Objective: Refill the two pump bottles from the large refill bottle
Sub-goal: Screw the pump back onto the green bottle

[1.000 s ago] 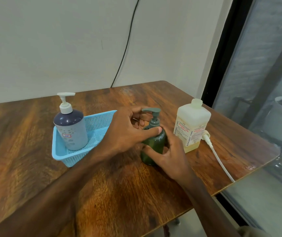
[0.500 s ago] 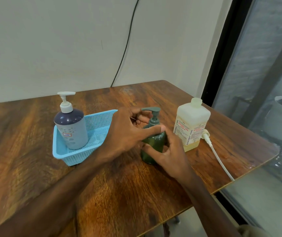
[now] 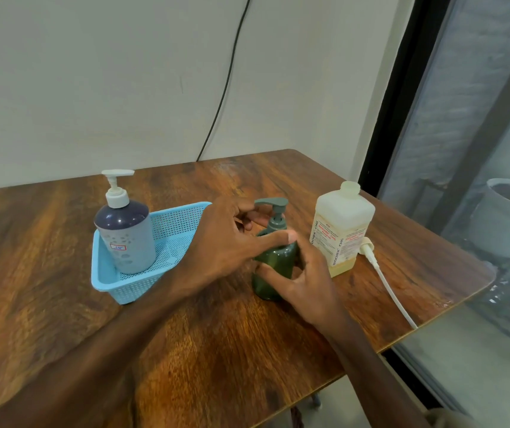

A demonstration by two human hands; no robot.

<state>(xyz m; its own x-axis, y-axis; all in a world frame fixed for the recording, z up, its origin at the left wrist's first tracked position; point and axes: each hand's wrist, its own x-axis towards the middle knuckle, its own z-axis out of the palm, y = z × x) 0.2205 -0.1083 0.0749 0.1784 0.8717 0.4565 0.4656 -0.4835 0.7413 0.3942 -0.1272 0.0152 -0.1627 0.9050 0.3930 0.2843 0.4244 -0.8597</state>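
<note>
**A:** What sat nearest on the surface point(image 3: 216, 350)?

**B:** The right hand point(image 3: 306, 285). Its fingers were curled round the lower body of the green pump bottle point(image 3: 275, 267), which stood upright near the middle. Just past it, the left hand point(image 3: 226, 242) pinched the bottle's shoulder, with the thumb across the front and the fingers behind the pump collar. Both hands were clamped on that one bottle.

**A:** How would it handle?

**B:** I judged it small, light and stiff, made of smooth plastic that was likely a little slippery. The body was the place to brace it. The collar under the pump head was the place to twist, since the spout would probably just swivel.

**A:** Was anything inside?

**B:** The plastic was too dark to tell.

**A:** And farther back?

**B:** On the left, a blue basket point(image 3: 114, 285) held the second pump bottle point(image 3: 127, 239), upright with its pump fitted and room beside it. Its level was hidden. On the right, just beside the green bottle, stood the large refill bottle point(image 3: 340, 230). It was capped, and yellowish liquid showed only in a low band at its base. It was probably light for its bulk and best gripped across its flat sides. A white cord point(image 3: 389, 291) ran from just beside it off the surface's edge.
</note>
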